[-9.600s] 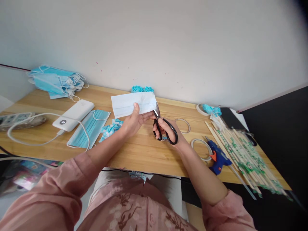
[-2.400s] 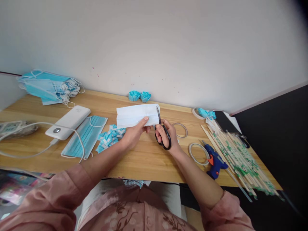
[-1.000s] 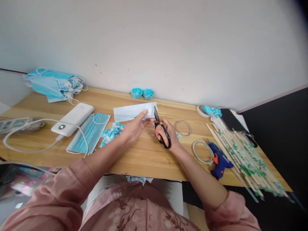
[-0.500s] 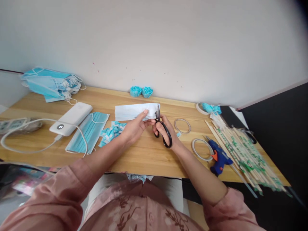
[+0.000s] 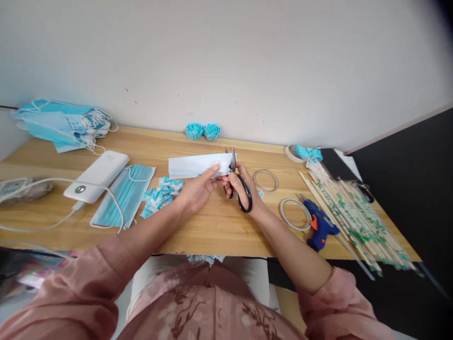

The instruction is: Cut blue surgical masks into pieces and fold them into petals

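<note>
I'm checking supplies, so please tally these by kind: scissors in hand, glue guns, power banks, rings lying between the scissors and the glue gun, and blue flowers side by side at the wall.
Held scissors: 1
Glue gun: 1
Power bank: 1
Rings: 2
Blue flowers: 2
Total: 7

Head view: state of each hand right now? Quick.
Left hand: closed, pinching the sheet near its right end.
Right hand: closed on the scissors, blades parted at that end.
</note>
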